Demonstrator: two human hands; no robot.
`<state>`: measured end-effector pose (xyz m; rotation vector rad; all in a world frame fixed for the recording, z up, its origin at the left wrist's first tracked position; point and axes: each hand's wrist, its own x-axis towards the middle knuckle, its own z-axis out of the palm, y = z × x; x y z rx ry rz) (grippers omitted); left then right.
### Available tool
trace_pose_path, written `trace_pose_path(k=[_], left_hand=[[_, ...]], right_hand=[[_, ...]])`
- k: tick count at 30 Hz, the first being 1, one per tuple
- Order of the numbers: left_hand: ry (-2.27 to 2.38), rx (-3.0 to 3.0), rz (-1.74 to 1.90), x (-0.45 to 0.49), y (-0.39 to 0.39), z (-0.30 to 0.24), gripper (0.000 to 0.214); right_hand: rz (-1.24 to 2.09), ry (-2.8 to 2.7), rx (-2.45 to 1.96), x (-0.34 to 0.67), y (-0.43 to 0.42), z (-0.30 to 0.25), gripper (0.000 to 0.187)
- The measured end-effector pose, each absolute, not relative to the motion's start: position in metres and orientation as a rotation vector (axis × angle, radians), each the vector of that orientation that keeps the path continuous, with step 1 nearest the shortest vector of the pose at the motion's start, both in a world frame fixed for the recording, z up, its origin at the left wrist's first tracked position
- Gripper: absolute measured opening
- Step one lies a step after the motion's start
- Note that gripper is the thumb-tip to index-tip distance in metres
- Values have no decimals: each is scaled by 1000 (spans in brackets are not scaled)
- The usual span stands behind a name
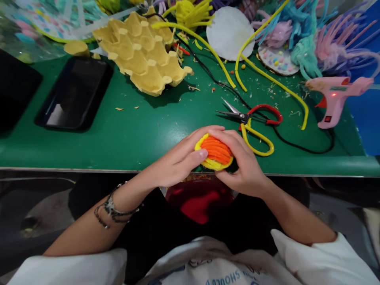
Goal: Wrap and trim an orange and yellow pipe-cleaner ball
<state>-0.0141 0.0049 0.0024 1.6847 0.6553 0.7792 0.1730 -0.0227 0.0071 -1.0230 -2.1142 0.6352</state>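
Between my two hands is a small round craft piece [218, 151] of orange pipe cleaner rows rimmed with yellow pipe cleaner, held at the table's front edge. My left hand [187, 156] grips it from the left, its thumb pressed on the orange face. From the right, my right hand [242, 160] closes around it, fingers over the top and thumb below. The underside of the piece is hidden. Just beyond my right hand lie scissors [243, 117] with one red and one yellow wrapped handle, blades apart.
A yellow egg carton piece [142, 53] and a black phone [75, 93] lie to the left. At right rests a pink glue gun [334, 95] with its black cord [299, 149]. Yellow pipe cleaners [279, 81], a white disc [230, 33] and pastel pipe cleaner bundles [329, 47] fill the back.
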Motion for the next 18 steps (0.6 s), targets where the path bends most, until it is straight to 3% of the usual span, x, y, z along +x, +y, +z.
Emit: trace_pose_path(k=[5, 8, 18], left_hand=[[576, 1642, 733, -16, 6, 8, 51], [499, 1493, 736, -15, 6, 8, 49], [432, 1162, 842, -5, 3, 8, 45]], right_hand=[[926, -1897, -994, 173, -26, 7, 75], [1058, -1791, -923, 174, -28, 6, 70], [939, -1838, -860, 176, -23, 10, 55]])
